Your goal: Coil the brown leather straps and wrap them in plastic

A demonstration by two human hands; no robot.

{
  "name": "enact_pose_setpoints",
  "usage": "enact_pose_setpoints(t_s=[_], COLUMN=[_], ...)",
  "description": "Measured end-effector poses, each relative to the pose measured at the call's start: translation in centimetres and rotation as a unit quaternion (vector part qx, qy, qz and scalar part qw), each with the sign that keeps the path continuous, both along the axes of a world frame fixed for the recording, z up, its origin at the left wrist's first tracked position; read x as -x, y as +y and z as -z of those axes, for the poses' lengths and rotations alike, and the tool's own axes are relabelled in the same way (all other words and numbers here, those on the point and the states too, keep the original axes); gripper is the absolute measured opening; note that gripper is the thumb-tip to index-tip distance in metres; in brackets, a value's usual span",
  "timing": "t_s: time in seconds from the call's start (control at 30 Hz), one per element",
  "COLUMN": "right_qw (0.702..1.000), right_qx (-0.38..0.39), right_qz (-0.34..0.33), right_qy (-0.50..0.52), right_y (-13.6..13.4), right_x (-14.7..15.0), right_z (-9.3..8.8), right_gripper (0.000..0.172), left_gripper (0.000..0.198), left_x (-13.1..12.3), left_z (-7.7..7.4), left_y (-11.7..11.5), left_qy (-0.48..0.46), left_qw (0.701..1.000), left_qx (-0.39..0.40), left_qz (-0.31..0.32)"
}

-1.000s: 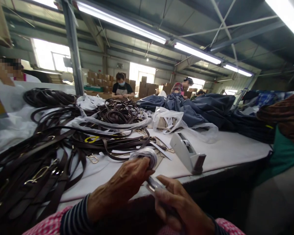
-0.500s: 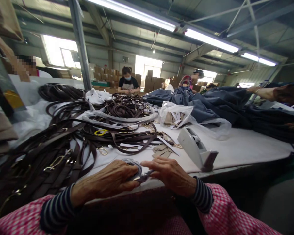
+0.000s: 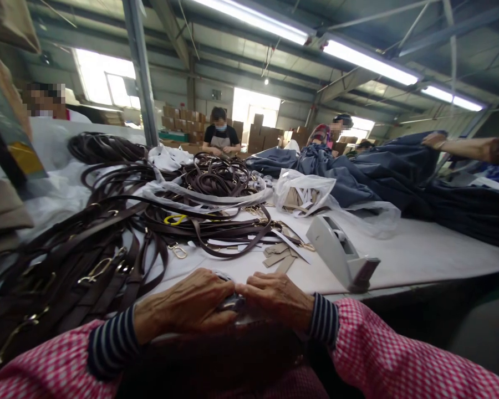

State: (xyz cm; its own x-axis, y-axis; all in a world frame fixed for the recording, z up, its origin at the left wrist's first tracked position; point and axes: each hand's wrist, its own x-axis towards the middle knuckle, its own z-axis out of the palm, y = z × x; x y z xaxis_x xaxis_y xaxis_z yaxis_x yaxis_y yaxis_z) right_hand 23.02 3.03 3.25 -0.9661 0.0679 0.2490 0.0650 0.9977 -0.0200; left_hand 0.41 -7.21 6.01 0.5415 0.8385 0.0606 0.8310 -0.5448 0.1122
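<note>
Dark leather, coiled small and showing a metal glint (image 3: 232, 302), sits mostly hidden under the fingers (image 3: 212, 302), which curl closed around it at the front of the white bench (image 3: 403, 260). The left hand (image 3: 183, 302) and right hand (image 3: 276, 299) meet over the coil. Left of the fingers lies a heap of dark brown leather straps (image 3: 87, 271). Just ahead are a brass clasp (image 3: 178, 251) and tan cut pieces (image 3: 279, 257). To their right stands a grey tape dispenser (image 3: 339, 252), with a clear plastic bag (image 3: 301, 191) farther ahead.
</note>
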Motion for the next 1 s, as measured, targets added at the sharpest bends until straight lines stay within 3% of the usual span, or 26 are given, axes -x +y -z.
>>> enact_pose_setpoints(t_s=[0.13,0.3,0.57,0.77,0.9,1.0], right_qw=[0.996,0.993,0.990,0.998,0.999,1.000], right_qx=[0.051,0.047,0.055,0.031,0.021,0.021], right_qz=[0.007,-0.011,-0.009,-0.006,-0.006,-0.007], right_qy=[0.069,0.108,0.129,0.063,0.028,0.011], right_y=[0.1,0.1,-0.2,0.1,0.0,-0.2], right_x=[-0.1,-0.3,-0.2,-0.1,0.2,0.4], right_z=[1.0,2.1,1.8,1.1,0.7,0.5], right_gripper=[0.028,0.027,0.026,0.031,0.031,0.033], left_gripper=[0.026,0.033,0.034,0.035,0.019,0.011], left_x=[0.2,0.4,0.0,0.4,0.6,0.8], left_z=[-0.3,-0.7,-1.2,-0.1,0.8,2.2], left_y=[0.3,0.6,0.5,0.6,-0.1,-0.9], left_qy=[-0.004,0.011,0.039,0.028,-0.007,-0.031], left_qw=[1.000,0.998,0.997,0.998,0.999,0.999], left_qx=[0.022,0.047,0.054,0.031,0.025,-0.023], left_qz=[-0.006,-0.026,-0.036,-0.036,-0.047,-0.020])
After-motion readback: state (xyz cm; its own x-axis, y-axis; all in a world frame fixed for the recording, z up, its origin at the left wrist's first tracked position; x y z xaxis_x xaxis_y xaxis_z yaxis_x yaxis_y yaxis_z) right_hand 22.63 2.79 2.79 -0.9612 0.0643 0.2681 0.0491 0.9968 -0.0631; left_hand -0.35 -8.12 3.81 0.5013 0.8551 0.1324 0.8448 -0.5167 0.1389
